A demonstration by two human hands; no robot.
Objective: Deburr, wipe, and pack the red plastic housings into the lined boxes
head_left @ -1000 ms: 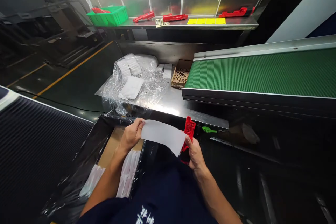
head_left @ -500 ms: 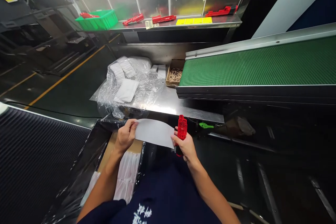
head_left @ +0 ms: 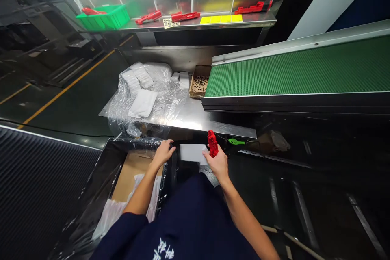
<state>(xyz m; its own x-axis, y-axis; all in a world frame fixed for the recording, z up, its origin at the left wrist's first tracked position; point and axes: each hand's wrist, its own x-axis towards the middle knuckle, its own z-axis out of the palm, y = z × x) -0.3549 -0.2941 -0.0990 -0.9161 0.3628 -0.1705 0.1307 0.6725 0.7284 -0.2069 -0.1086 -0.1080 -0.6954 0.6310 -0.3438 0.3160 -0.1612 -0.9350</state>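
My right hand point(head_left: 217, 164) is closed around a red plastic part point(head_left: 212, 143), which stands up between the fingers. The same hand pinches the right end of a white sheet-like sleeve point(head_left: 191, 153), and its other end hangs free to the left. My left hand point(head_left: 163, 152) is just left of the sleeve, apart from it, over the edge of a carton lined with black plastic point(head_left: 114, 158). Its fingers are spread and hold nothing. White wrapped pieces point(head_left: 106, 213) lie inside the carton on a cardboard sheet point(head_left: 129, 170).
Ahead, a metal table point(head_left: 195, 115) bears clear film with white sleeves point(head_left: 143, 102) and a small cardboard box of dark bits point(head_left: 200, 83). A green conveyor point(head_left: 289, 71) rises to the right. Red parts and a green bin point(head_left: 106, 18) sit on the shelf. Green-handled scissors point(head_left: 236, 141) hang below the table.
My left hand has let go of the sleeve's left end and moved right, its fingers now apart. The sleeve hangs from my right hand, which still holds the red part. The view has shifted slightly.
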